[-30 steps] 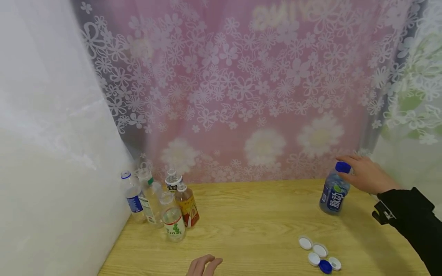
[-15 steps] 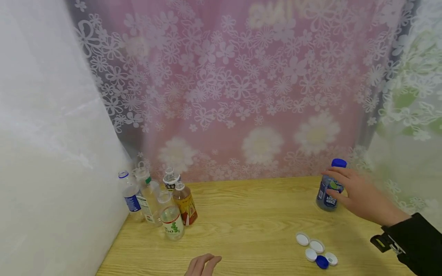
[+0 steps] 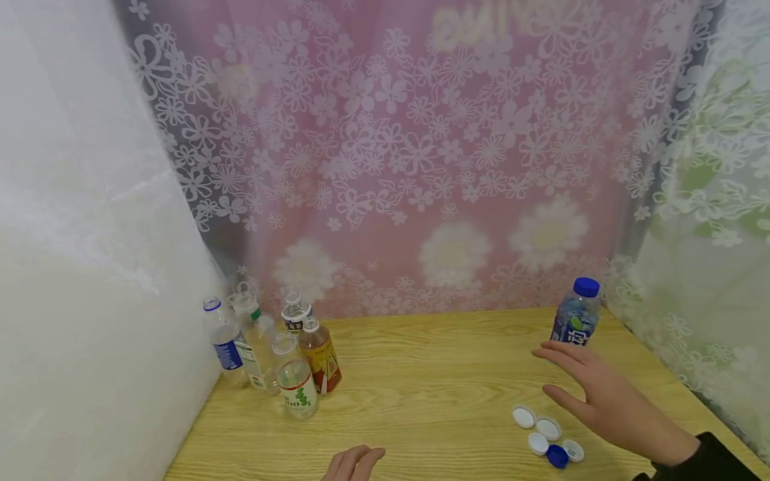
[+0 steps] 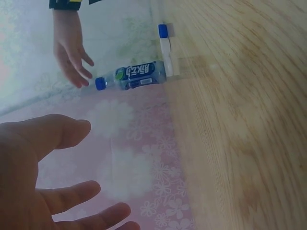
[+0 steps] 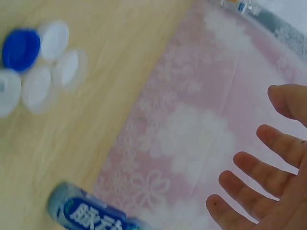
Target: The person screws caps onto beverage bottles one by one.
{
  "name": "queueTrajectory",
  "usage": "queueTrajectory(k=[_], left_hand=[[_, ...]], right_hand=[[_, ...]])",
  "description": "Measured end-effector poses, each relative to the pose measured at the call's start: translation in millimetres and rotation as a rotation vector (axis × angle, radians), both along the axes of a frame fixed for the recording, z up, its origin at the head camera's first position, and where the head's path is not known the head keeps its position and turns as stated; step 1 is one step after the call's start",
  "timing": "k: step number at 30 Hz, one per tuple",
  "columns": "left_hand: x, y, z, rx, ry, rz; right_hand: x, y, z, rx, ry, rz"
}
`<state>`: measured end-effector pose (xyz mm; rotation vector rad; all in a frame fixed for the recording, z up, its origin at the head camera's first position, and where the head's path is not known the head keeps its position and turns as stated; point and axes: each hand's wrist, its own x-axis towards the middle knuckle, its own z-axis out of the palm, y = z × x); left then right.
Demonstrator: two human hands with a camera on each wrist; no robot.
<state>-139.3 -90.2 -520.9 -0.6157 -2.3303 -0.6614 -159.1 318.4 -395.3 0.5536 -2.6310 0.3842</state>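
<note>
A blue-labelled plastic bottle (image 3: 576,314) with a blue cap stands upright near the back right of the table. My right hand (image 3: 607,401) is in front of it, fingers spread and holding nothing, covering the bottle's lower part in the head view. In the right wrist view the bottle (image 5: 91,211) lies apart from the fingertips. Several loose bottle caps (image 3: 549,429), white ones and a blue one, lie on the table left of that hand. At the front edge of the head view my left hand (image 3: 353,463) shows only its fingers, loosely bent around nothing.
Several uncapped bottles cluster at the left: a clear one with a green-leaf label (image 3: 298,387), a brown one with a yellow label (image 3: 321,357) and others behind. The wooden table (image 3: 421,374) has a white sheet on the left and a pink floral curtain (image 3: 385,167) at the back.
My right hand has come away from the blue-capped bottle and moved toward the front of the table. The bottle stays standing where it was. My left hand has hardly moved.
</note>
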Motion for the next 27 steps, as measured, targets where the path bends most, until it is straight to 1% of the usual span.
queueTrajectory(k=[3,5,7,11,13,17,21,24,27], left_hand=[[0.7,1,0.0,0.011,-0.011,-0.004],[1.1,1,-0.8,0.015,-0.006,0.003],[1.4,1,-1.0,0.011,-0.012,0.011],[2.5,1,-1.8,0.001,-0.058,0.011],[2.6,1,-3.0,0.0,-0.068,0.005],[2.8,2,-5.1,0.008,-0.047,-0.002],[3.8,2,-3.7,-0.008,-0.056,-0.014],[3.7,1,-1.3,-0.025,-0.058,-0.008],[3.6,2,0.4,-0.031,-0.049,0.019]], right_hand=[[7.9,-9,-8.4,0.006,0.011,0.007],[12.9,-14,-14.2,0.0,0.001,0.006],[16.9,-18,-18.9,-0.004,0.011,0.018],[22.7,-25,-29.8,-0.036,0.035,0.072],[24.7,-27,-35.1,-0.039,0.041,0.099],[28.6,-32,-44.5,-0.031,0.004,0.136],[33.3,-36,-53.1,-0.059,-0.049,0.165],[36.0,-40,-60.9,-0.068,-0.008,0.188],[38.4,-43,-68.7,-0.041,0.053,0.196]])
